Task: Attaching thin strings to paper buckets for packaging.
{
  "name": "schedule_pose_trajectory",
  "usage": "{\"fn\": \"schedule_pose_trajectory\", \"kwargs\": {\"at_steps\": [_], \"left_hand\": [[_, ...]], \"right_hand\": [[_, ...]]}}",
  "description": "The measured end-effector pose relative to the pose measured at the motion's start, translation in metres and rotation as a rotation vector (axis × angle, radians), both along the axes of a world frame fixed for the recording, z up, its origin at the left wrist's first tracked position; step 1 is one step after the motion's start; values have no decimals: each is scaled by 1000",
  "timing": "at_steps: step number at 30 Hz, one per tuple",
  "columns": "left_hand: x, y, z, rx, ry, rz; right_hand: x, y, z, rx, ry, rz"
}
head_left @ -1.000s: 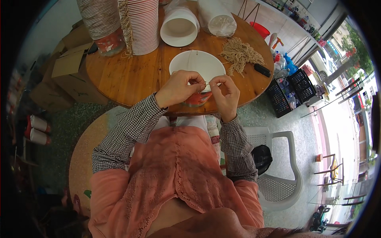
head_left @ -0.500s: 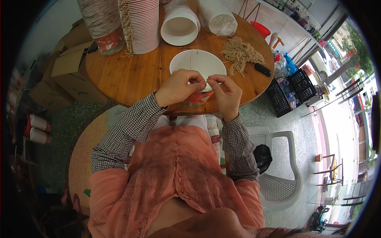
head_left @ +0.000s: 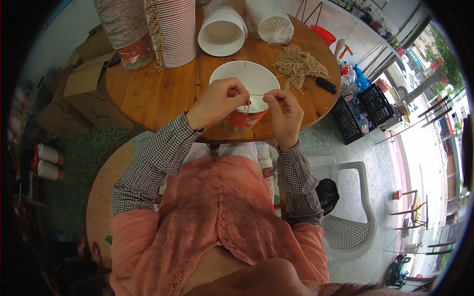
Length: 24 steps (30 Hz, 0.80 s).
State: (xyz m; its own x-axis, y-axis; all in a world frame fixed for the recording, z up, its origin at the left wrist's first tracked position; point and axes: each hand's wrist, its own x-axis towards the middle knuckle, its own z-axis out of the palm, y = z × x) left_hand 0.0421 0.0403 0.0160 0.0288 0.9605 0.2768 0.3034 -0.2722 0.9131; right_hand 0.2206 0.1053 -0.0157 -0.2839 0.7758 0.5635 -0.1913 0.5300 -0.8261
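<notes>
A paper bucket [head_left: 244, 120], white inside and red outside, stands at the near edge of the round wooden table [head_left: 148, 93]. A thin beige string [head_left: 256, 94] is drawn taut between my hands above its near rim. My left hand [head_left: 219, 101] pinches one end, and a strand hangs below its fingertips. On the other side my right hand [head_left: 285, 116] grips the string between thumb and forefinger. Another strand hangs inside the bucket's far wall. Behind it, to the right, lies a loose heap of beige string [head_left: 298, 64] with a black-handled object [head_left: 326, 85] beside it.
Tall stacks of paper buckets [head_left: 175, 34] rise at the back left. Two white bucket stacks in plastic, one facing open [head_left: 222, 37], lie at the back. Cardboard boxes [head_left: 89, 89] sit left of the table; black crates [head_left: 349, 121] and a white plastic chair [head_left: 365, 197] are right.
My hands have moved apart, from fingertips nearly touching to a gap with the string stretched across. The left hand shifted slightly left.
</notes>
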Motion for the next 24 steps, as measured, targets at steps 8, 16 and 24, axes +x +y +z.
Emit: {"fn": "schedule_pose_trajectory", "kwargs": {"at_steps": [8, 16, 24], "left_hand": [[2, -5, 7, -9, -255, 40], [13, -13, 10, -41, -364, -17], [20, -9, 3, 31, -263, -18]], "right_hand": [[6, -10, 19, 291, -188, -66], [-2, -12, 28, 354, -182, -23], [-8, -12, 22, 227, -111, -78]]}}
